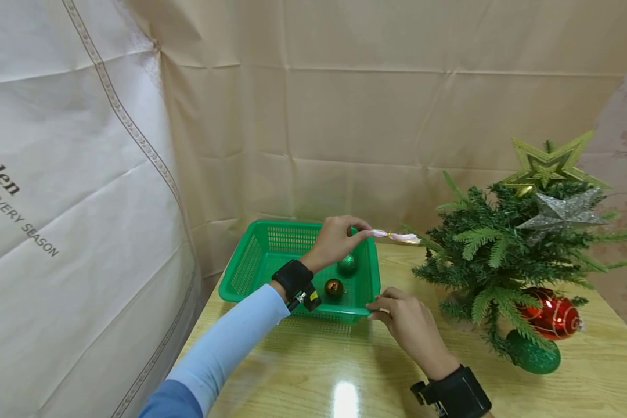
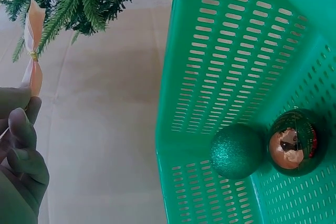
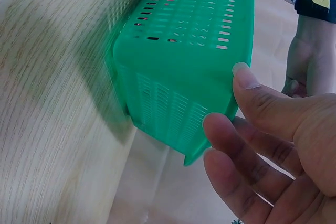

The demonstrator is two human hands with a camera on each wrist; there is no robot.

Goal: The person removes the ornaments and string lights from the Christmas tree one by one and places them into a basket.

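My left hand (image 1: 337, 241) reaches over the green plastic basket (image 1: 248, 267), pinching one end of a pale pink ribbon bow (image 1: 396, 235) between thumb and fingers. A gold tie (image 2: 34, 55) cinches the bow's middle. Held past the basket's right rim, the bow points toward the Christmas tree (image 1: 493, 255). At the basket's near right corner, my right hand (image 1: 410, 328) grips the rim, thumb on one side and fingers on the other. Inside the basket lie a glittery green bauble (image 1: 347, 265) and a shiny brown bauble (image 1: 334, 288).
The tree stands on the wooden table (image 1: 313, 371) at the right, bearing a gold star (image 1: 546, 168), a silver star (image 1: 564, 212), a red bauble (image 1: 551, 313) and a green glitter ornament (image 1: 535, 353). Beige cloth (image 1: 355, 128) hangs behind; white printed fabric (image 1: 83, 232) hangs at left.
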